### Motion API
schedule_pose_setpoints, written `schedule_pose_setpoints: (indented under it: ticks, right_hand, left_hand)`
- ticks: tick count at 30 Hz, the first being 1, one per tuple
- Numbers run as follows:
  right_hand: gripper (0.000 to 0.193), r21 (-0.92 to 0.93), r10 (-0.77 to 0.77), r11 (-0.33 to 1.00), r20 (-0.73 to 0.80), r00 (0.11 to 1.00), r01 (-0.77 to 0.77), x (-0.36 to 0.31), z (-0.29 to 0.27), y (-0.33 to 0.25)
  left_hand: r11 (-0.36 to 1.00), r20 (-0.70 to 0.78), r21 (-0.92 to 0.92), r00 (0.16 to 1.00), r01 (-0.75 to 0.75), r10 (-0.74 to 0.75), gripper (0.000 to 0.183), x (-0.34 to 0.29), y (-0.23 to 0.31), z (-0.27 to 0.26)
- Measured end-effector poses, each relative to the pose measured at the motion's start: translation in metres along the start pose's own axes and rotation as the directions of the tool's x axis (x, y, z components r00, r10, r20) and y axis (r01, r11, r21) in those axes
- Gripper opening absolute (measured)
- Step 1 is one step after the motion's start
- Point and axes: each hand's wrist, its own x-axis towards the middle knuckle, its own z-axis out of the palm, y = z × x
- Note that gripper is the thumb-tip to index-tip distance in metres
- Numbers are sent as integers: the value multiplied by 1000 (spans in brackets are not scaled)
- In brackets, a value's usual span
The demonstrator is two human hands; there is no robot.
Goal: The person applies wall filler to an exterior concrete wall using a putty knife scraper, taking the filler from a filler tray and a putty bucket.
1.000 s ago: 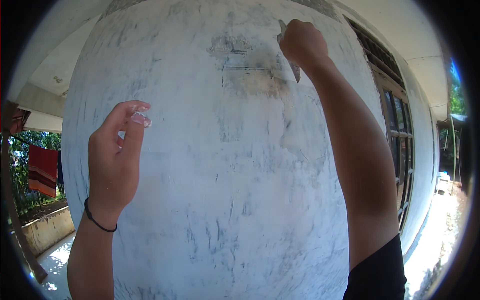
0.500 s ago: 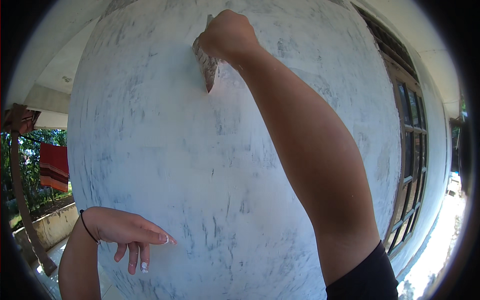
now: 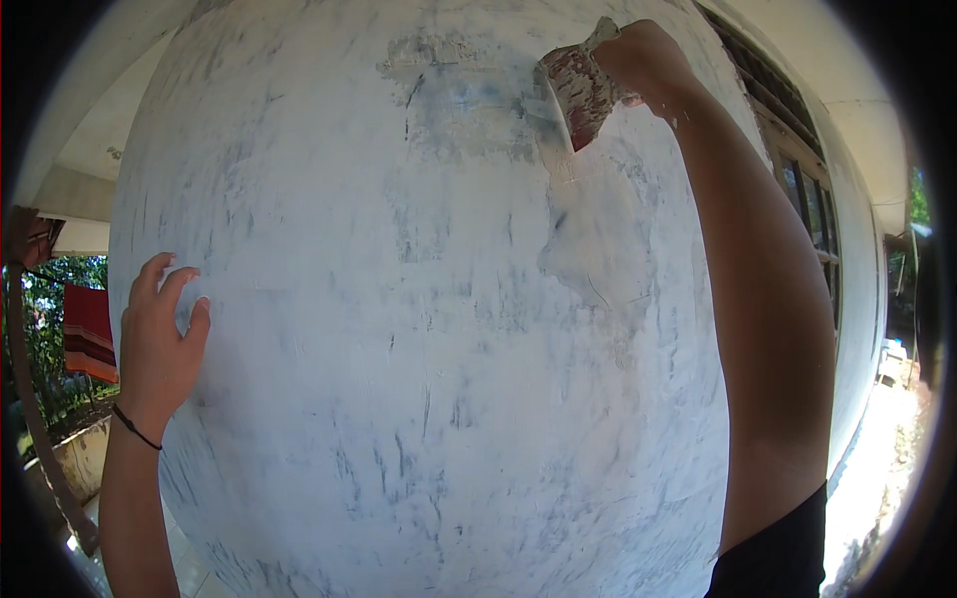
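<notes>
My right hand (image 3: 648, 65) grips a putty knife (image 3: 580, 98) high on the wall, right of the middle. Its wide blade is reddish brown, caked with pale residue, and lies against or very close to the surface. The white wall (image 3: 339, 229) carries grey streaks, with rough grey patches around the blade and below it. At the left, my left hand (image 3: 164, 334) is raised in front of the wall, fingers apart and slightly bent, holding nothing. White smears mark its fingertips, and a dark band circles the wrist. Whether it touches the wall I cannot tell.
A brown-framed window (image 3: 812, 204) with panes is set to the right of my raised arm. Past the wall's left edge stand a brown post (image 3: 45, 419) and a hanging red striped cloth (image 3: 90, 334). Bright sunlit ground (image 3: 877, 468) runs along the lower right.
My right hand and the putty knife have shifted to the right, exposing rough grey patches. My left hand has risen and turned from fingers hanging down to fingers pointing up.
</notes>
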Motion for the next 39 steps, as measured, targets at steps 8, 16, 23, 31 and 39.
schedule_pose_setpoints:
  ticks: [8,16,23,31,39]
  right_hand:
    - [25,-64,-34,998,-124,992,27,-48,4,-92]
    - [16,-7,-237,971,53,970,237,-79,12,-181]
    - [17,601,-2,797,97,995,-57,-34,12,-172]
    - [27,242,112,962,81,990,-128,-6,30,-75]
    - [24,-66,53,996,-149,987,-64,-7,-6,-91]
  left_hand:
    - [766,760,125,435,631,-483,33,-40,-4,-26]
    - [950,292,-269,954,156,-74,40,66,60,5]
    - [924,167,-334,977,184,-134,35,96,76,18]
    - [903,129,-407,987,138,-93,30,90,64,22]
    - [850,132,-509,988,137,-80,28,90,46,16]
